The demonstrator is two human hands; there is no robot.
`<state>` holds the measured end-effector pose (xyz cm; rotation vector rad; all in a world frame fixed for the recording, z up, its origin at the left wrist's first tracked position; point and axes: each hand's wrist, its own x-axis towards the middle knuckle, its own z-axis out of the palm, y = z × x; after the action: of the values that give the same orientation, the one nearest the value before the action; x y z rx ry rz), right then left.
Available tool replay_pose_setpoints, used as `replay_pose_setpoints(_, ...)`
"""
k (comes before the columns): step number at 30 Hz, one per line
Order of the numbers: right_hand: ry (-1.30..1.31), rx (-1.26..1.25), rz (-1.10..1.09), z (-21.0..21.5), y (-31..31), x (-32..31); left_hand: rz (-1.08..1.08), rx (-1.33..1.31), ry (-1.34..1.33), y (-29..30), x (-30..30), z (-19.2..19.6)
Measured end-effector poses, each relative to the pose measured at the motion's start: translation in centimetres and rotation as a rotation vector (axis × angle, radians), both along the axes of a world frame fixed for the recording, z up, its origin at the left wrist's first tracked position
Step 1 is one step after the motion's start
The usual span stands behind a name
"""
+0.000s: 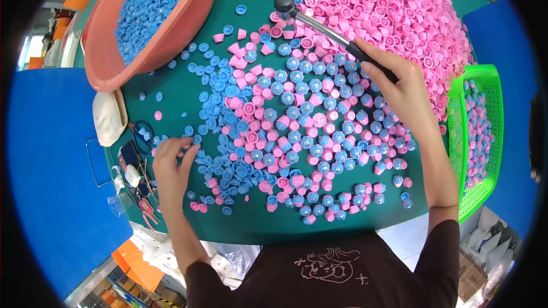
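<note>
My right hand (399, 77) is wrapped round the dark grip of a small hammer (325, 29). The hammer's metal shaft slants up and left, and its round dark head hangs over the pink cups beside the big heap. At the left edge of the spread pieces, my left hand (173, 157) is bent with thumb and fingertips drawn close together; whatever is between them is too small to make out. Loose blue caps (234, 174) lie just right of it. Across the middle are many pink cups topped with blue caps (315, 149), several with a shiny bead.
A large heap of pink cups (388, 11) covers the far right. At far left stands a salmon basin (194, 28) of blue caps. A green basket (476, 194) holding joined pieces is at the right edge. Scissors (142, 137) and small tools lie on the left.
</note>
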<state>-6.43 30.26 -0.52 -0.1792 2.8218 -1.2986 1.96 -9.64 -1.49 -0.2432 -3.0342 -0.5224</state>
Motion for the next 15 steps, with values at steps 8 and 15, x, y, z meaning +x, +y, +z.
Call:
replay_pose_setpoints(8, 0.202, 0.220, 0.176, -0.8, -1.9, -1.4, 0.236, 0.252, -0.165, -0.3, 4.2, -0.7)
replay_pose_setpoints(15, 0.218, 0.226, 0.200, -0.3, -3.7, -1.7, 0.209, 0.287, -0.156, 0.0, 5.1, -1.0)
